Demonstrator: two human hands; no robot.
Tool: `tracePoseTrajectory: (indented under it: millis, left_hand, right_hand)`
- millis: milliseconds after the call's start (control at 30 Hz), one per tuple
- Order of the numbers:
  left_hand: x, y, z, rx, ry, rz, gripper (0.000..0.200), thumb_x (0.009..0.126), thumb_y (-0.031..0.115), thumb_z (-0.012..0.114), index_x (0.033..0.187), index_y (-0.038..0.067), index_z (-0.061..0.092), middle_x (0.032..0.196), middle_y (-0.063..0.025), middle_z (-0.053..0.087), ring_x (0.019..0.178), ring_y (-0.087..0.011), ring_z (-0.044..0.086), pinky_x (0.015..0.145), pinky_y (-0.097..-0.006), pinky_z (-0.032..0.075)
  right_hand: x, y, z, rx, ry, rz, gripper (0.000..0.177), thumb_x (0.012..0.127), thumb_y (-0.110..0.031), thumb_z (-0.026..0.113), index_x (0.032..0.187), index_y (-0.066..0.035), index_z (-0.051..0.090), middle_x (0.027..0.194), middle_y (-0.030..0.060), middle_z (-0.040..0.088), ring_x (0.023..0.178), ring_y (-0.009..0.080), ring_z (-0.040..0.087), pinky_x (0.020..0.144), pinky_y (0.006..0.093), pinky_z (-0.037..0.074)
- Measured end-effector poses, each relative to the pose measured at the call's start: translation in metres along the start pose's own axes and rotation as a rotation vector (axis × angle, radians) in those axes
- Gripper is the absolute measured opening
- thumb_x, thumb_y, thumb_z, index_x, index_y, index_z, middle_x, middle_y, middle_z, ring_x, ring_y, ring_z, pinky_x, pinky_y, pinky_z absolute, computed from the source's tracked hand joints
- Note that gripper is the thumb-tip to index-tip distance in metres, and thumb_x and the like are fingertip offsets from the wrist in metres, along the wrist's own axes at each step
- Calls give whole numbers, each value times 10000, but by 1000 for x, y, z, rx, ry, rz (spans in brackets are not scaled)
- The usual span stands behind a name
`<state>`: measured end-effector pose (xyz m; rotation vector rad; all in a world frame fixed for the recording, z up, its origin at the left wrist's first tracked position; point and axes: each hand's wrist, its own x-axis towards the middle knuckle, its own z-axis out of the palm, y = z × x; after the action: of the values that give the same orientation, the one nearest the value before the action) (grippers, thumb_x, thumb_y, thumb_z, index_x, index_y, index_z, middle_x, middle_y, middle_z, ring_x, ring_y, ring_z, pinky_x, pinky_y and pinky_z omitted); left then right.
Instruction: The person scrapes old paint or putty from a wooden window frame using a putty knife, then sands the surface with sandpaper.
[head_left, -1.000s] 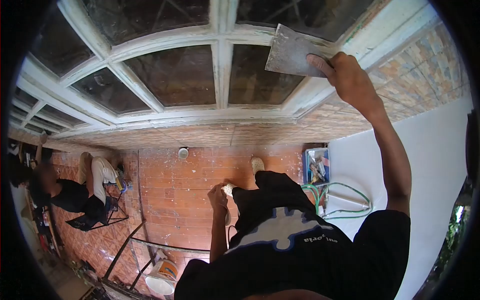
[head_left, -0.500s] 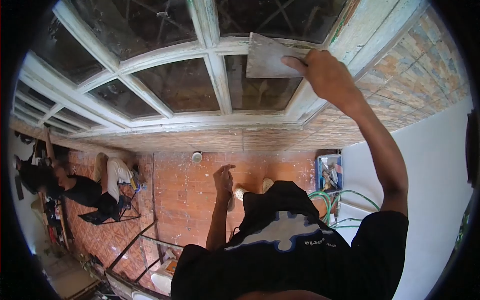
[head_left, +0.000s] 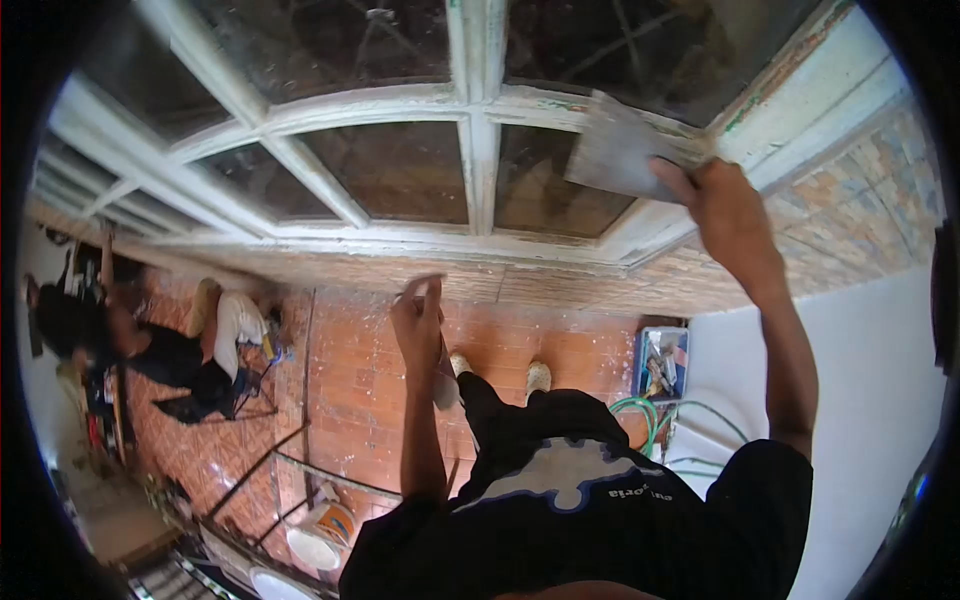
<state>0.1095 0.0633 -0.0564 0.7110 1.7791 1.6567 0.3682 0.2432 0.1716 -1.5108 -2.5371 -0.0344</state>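
Note:
My right hand (head_left: 735, 225) is closed around the handle of a wide, flat metal scraper (head_left: 620, 150), thumb laid along its near face. The blade overlaps the worn white crossbar of the window frame (head_left: 545, 108), close to the right-hand upright. Lower down, in front of the wall, my left hand (head_left: 418, 318) has its fingers curled around a slim tool (head_left: 445, 388) whose greyish flat end hangs below the wrist; most of it is hidden by the hand and forearm. Dark glass panes (head_left: 390, 170) fill the frame, whose paint is patchy with green traces.
Stone-patterned tiles (head_left: 850, 215) run beside and under the window. On the orange floor (head_left: 350, 370), a blue bin of tools (head_left: 662, 362) stands right, near a green hose (head_left: 640, 410). A white bucket (head_left: 320, 535) is behind, lower left. Another person (head_left: 165, 350) sits at the left.
The scraper and my right hand have moved right along the crossbar toward the upright, slightly lower in view. My left hand has risen and shifted left. The view has shifted too, showing the bucket.

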Motion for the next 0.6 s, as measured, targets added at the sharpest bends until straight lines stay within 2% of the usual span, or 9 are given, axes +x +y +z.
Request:
tracePoseTrajectory:
  millis: [100, 133, 233, 367, 400, 467, 500, 533, 600]
  left_hand:
    - [43, 67, 16, 47, -86, 209, 316, 948, 173, 653, 1221, 20, 607, 515, 36, 442, 456, -34, 355, 448, -229, 271]
    - [63, 81, 21, 69, -71, 386, 362, 941, 159, 664, 1269, 35, 573, 504, 35, 457, 450, -32, 350, 455, -219, 277]
    - [99, 113, 28, 112, -48, 620, 475, 917, 129, 693, 1348, 56, 508, 478, 27, 478, 433, -30, 342, 466, -197, 282]
    - [122, 115, 31, 129, 26, 828, 621, 892, 131, 728, 1426, 76, 415, 513, 31, 476, 469, -19, 354, 485, -194, 267]
    - [120, 117, 33, 56, 44, 781, 600, 864, 139, 763, 1394, 90, 485, 505, 45, 411, 474, -22, 305, 495, -191, 244]
    - [129, 120, 33, 176, 35, 868, 531, 856, 133, 771, 1335, 64, 552, 484, 44, 397, 444, -28, 302, 474, -184, 242]
    - [134, 120, 34, 241, 35, 911, 497, 852, 130, 775, 1305, 50, 586, 473, 43, 390, 429, -31, 301, 464, -180, 240]
    - [139, 118, 39, 148, 37, 894, 453, 827, 119, 794, 1249, 59, 640, 480, 45, 389, 430, -33, 285, 456, -178, 227]
    - [146, 116, 39, 155, 29, 950, 468, 814, 95, 800, 1251, 57, 637, 485, 45, 385, 438, -37, 280, 458, -176, 223]
  right_hand:
    - [3, -32, 10, -30, 115, 13, 636, 955, -516, 520, 738, 67, 649, 698, 290, 604, 747, 441, 640, 659, 500, 515]
    - [-2, -27, 11, -49, 170, 5, 677, 945, -535, 528, 663, 72, 628, 680, 291, 593, 742, 447, 637, 649, 500, 506]
    - [-11, -22, -17, -38, -71, 288, 693, 933, -554, 540, 634, 66, 621, 658, 271, 589, 728, 448, 630, 653, 501, 495]
    - [-7, -28, -27, -98, -101, 316, 736, 923, -603, 514, 638, 68, 618, 638, 254, 583, 684, 439, 607, 662, 503, 474]
    - [-6, -27, -29, -101, -134, 323, 744, 923, -610, 507, 636, 69, 615, 642, 257, 582, 681, 440, 603, 661, 506, 470]
    - [-4, -25, -31, -103, -196, 333, 760, 922, -624, 492, 632, 69, 607, 650, 262, 581, 675, 440, 597, 659, 513, 462]
    - [-6, -21, -27, -129, -139, 303, 765, 922, -626, 489, 620, 68, 602, 641, 260, 578, 661, 440, 592, 652, 515, 458]
    - [-8, -16, -21, -154, -81, 268, 770, 921, -627, 487, 609, 68, 597, 631, 258, 574, 647, 441, 587, 645, 518, 454]
    - [-10, -11, -13, -184, 16, 174, 769, 923, -623, 489, 584, 62, 582, 599, 253, 564, 617, 437, 593, 621, 505, 467]
